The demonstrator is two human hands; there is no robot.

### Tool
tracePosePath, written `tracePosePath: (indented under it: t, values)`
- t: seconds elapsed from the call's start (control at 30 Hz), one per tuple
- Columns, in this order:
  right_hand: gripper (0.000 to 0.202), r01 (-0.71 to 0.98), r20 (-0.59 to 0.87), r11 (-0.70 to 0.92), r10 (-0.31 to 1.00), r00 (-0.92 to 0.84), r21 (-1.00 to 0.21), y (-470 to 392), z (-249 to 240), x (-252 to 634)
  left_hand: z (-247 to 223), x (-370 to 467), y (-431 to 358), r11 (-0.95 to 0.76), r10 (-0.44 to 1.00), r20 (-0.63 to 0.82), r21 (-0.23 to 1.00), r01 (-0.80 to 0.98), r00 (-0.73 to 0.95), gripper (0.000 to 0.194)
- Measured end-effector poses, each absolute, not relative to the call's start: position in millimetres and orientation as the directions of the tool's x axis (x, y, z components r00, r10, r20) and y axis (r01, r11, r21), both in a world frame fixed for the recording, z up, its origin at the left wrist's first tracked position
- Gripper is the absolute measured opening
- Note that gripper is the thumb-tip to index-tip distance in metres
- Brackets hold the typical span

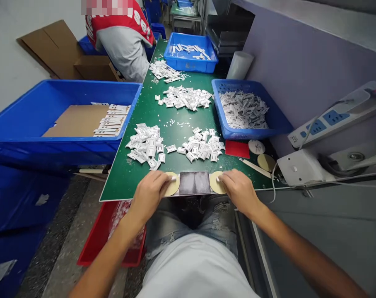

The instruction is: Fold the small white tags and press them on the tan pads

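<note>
My left hand [152, 188] is closed on a small white piece [173, 178], over a round yellow disc [172, 189] at the table's front edge. On the other side, my right hand [237, 186] pinches another small white piece [218, 179] above a second yellow disc [216, 187]. Between the discs lie two dark, worn square pads [194, 183], side by side. Just beyond them are two piles of white plastic parts, one on the left [147, 142] and one on the right [202, 145].
More white parts lie farther up the green table [172, 136]. Blue bins stand at the left [29, 138], the far end [188, 66] and the right [247, 133]. A red sheet [237, 149] and a power strip [327, 120] are at the right. A person [122, 45] sits beyond.
</note>
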State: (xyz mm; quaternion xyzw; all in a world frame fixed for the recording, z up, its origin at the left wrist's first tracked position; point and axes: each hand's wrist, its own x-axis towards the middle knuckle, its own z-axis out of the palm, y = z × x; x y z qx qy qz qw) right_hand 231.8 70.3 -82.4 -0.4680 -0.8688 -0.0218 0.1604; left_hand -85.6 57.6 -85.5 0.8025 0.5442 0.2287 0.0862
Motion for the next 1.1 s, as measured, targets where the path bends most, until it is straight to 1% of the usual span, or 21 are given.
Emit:
tracePosePath:
  t: [0.07, 0.1, 0.17, 0.23, 0.3, 0.37, 0.47, 0.53, 0.6, 0.67, 0.73, 0.77, 0.87, 0.97, 1.0, 1.03, 1.07, 1.1]
  values:
    - [0.018, 0.817, 0.297, 0.561, 0.809, -0.508, -0.134, 65.2, -82.7, 233.8, -86.6, -90.8, 52.4, -0.419, 0.904, 0.275, 0.405, 0.813, 0.329, 0.015]
    - [0.018, 0.821, 0.299, 0.555, 0.813, -0.5, -0.135, 64.0, -82.5, 234.2, -86.8, -92.0, 50.8, -0.407, 0.907, 0.287, 0.406, 0.818, 0.308, 0.016]
    - [0.019, 0.837, 0.304, 0.541, 0.814, -0.496, -0.082, 64.5, -82.0, 233.6, -86.4, -91.9, 50.8, -0.374, 0.915, 0.294, 0.366, 0.852, 0.275, 0.016]
    - [0.018, 0.835, 0.314, 0.546, 0.805, -0.502, -0.065, 66.1, -81.5, 232.5, -85.7, -90.8, 52.5, -0.379, 0.912, 0.298, 0.344, 0.859, 0.283, 0.017]
    - [0.018, 0.821, 0.306, 0.562, 0.803, -0.512, -0.099, 66.2, -81.4, 232.1, -85.4, -91.2, 52.8, -0.409, 0.904, 0.288, 0.367, 0.835, 0.316, 0.015]
    - [0.019, 0.833, 0.296, 0.54, 0.82, -0.49, -0.116, 66.1, -81.4, 232.0, -85.8, -93.0, 52.2, -0.415, 0.901, 0.301, 0.398, 0.818, 0.311, 0.015]
    - [0.018, 0.852, 0.31, 0.52, 0.821, -0.479, -0.062, 67.8, -81.3, 231.3, -87.7, -96.0, 52.7, -0.406, 0.902, 0.303, 0.355, 0.842, 0.307, 0.014]
    - [0.018, 0.843, 0.304, 0.532, 0.817, -0.489, -0.074, 68.1, -81.3, 230.7, -89.2, -97.3, 53.1, -0.432, 0.892, 0.305, 0.358, 0.828, 0.334, 0.013]
    - [0.019, 0.837, 0.304, 0.534, 0.822, -0.481, -0.119, 67.2, -81.2, 230.5, -90.5, -97.6, 53.0, -0.464, 0.878, 0.323, 0.384, 0.799, 0.354, 0.014]
    - [0.019, 0.846, 0.316, 0.525, 0.822, -0.474, -0.096, 66.3, -81.2, 230.3, -91.0, -96.6, 53.1, -0.44, 0.885, 0.334, 0.374, 0.816, 0.324, 0.013]
    - [0.018, 0.861, 0.32, 0.507, 0.823, -0.469, -0.044, 65.8, -81.0, 230.0, -90.7, -95.1, 53.0, -0.422, 0.892, 0.325, 0.343, 0.84, 0.315, 0.012]
    - [0.018, 0.857, 0.319, 0.513, 0.82, -0.476, -0.04, 65.6, -81.0, 229.9, -90.1, -94.5, 52.6, -0.438, 0.887, 0.318, 0.345, 0.83, 0.336, 0.013]
    - [0.021, 0.831, 0.31, 0.547, 0.811, -0.496, -0.103, 66.6, -80.7, 229.6, -86.4, -93.2, 51.5, -0.467, 0.876, 0.324, 0.384, 0.797, 0.357, 0.018]
    - [0.018, 0.848, 0.301, 0.526, 0.822, -0.484, -0.073, 67.3, -79.5, 229.7, -79.3, -93.3, 50.4, -0.395, 0.913, 0.268, 0.395, 0.829, 0.308, 0.016]
    - [0.017, 0.851, 0.302, 0.52, 0.825, -0.478, -0.074, 64.8, -79.1, 230.5, -77.3, -94.3, 47.9, -0.363, 0.929, 0.237, 0.417, 0.833, 0.285, 0.016]
    - [0.017, 0.845, 0.307, 0.524, 0.826, -0.472, -0.11, 60.0, -78.9, 232.1, -75.9, -96.0, 43.5, -0.329, 0.943, 0.211, 0.482, 0.812, 0.257, 0.017]
    - [0.017, 0.822, 0.31, 0.542, 0.823, -0.477, -0.176, 52.9, -79.0, 234.3, -75.5, -98.3, 37.2, -0.298, 0.954, 0.157, 0.59, 0.75, 0.255, 0.016]
    - [0.018, 0.795, 0.328, 0.547, 0.825, -0.46, -0.262, 44.3, -79.5, 237.1, -76.0, -100.8, 29.6, -0.237, 0.963, 0.085, 0.723, 0.65, 0.257, 0.013]
